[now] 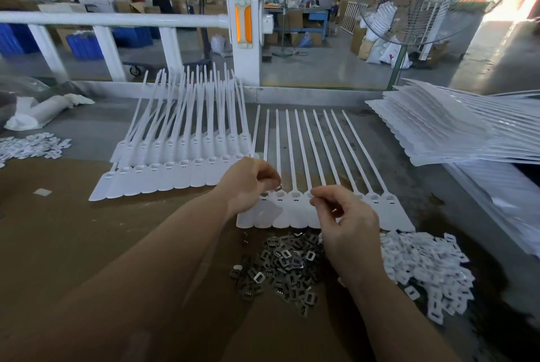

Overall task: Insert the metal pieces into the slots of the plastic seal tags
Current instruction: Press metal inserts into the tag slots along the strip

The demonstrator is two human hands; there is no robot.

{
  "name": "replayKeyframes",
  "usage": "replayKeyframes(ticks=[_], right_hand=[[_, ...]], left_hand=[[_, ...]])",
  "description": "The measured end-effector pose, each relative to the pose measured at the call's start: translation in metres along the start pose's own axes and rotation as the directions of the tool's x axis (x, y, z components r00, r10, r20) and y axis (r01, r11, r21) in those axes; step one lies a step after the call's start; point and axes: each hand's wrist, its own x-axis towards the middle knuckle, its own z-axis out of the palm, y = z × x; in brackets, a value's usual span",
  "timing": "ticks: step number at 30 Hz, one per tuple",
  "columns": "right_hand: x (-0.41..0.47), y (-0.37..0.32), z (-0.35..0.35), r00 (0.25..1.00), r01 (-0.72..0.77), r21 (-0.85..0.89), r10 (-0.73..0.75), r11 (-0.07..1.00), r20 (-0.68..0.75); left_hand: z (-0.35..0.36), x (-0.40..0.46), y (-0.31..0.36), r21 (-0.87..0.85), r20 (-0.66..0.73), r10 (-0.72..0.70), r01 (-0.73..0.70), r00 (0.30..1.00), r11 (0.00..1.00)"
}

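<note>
Brown table (87, 230) bears seal tags (295, 212), metal pieces (280, 268).

A joined row of seal tags (324, 209) lies at the middle of the tabletop (73, 230), straps pointing away. Left of it and farther back lie more tag rows (175, 169). Nearer than the row sits a heap of metal pieces (280, 268), with a heap of plastic caps (423, 271) to its right. Stacked tag sheets (455, 125) lie far right.

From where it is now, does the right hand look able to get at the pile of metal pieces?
Probably yes. The right hand hovers directly above the pile of metal pieces, with nothing lying between them; only its fingers are pinched together.
</note>
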Motion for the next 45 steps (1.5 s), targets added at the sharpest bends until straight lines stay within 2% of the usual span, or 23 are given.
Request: replayKeyframes(ticks=[6, 13, 19, 24, 26, 28, 32, 36, 41, 45], right_hand=[[-0.002, -0.002, 0.0, 0.998, 0.051, -0.057, -0.05, 0.997, 0.031], [-0.004, -0.004, -0.001, 0.993, 0.115, -0.083, -0.112, 0.99, 0.036], [-0.003, -0.004, -0.001, 0.989, 0.145, -0.096, -0.142, 0.985, 0.04], [-0.002, -0.004, -0.001, 0.994, 0.106, -0.059, -0.103, 0.993, 0.041], [-0.001, -0.005, -0.001, 0.997, 0.075, -0.024, -0.074, 0.997, 0.03], [0.001, -0.007, -0.002, 1.0, -0.008, 0.085, 0.007, 0.996, 0.006], [0.006, -0.012, -0.008, 0.96, -0.243, 0.44, 0.28, 0.864, -0.021], [0.009, -0.014, -0.014, 0.901, -0.319, 0.603, 0.432, 0.731, -0.047], [0.014, -0.018, -0.019, 0.8, -0.364, 0.79, 0.6, 0.493, -0.006], [0.015, -0.021, -0.021, 0.794, -0.35, 0.83, 0.607, 0.435, 0.016]], left_hand=[[0.003, 0.01, 0.004, 0.111, 0.074, -0.052, 0.044, 0.996, 0.993], [0.002, 0.014, 0.008, 0.196, 0.131, -0.041, 0.015, 0.99, 0.98], [0.003, 0.015, 0.006, 0.166, 0.047, -0.039, 0.031, 0.998, 0.986], [-0.001, 0.009, 0.004, 0.098, -0.024, 0.013, -0.01, 1.0, 0.995], [-0.003, 0.002, 0.008, 0.06, 0.028, 0.071, -0.072, 0.997, 0.996], [-0.002, -0.006, 0.014, -0.002, 0.122, 0.13, -0.131, 0.984, 0.991], [0.007, -0.024, 0.031, -0.112, 0.317, 0.15, -0.12, 0.936, 0.986], [0.025, -0.04, 0.045, -0.128, 0.423, 0.19, -0.149, 0.886, 0.98], [0.048, -0.054, 0.052, -0.066, 0.369, 0.312, -0.31, 0.875, 0.948], [0.063, -0.06, 0.05, -0.018, 0.267, 0.301, -0.307, 0.916, 0.951]])
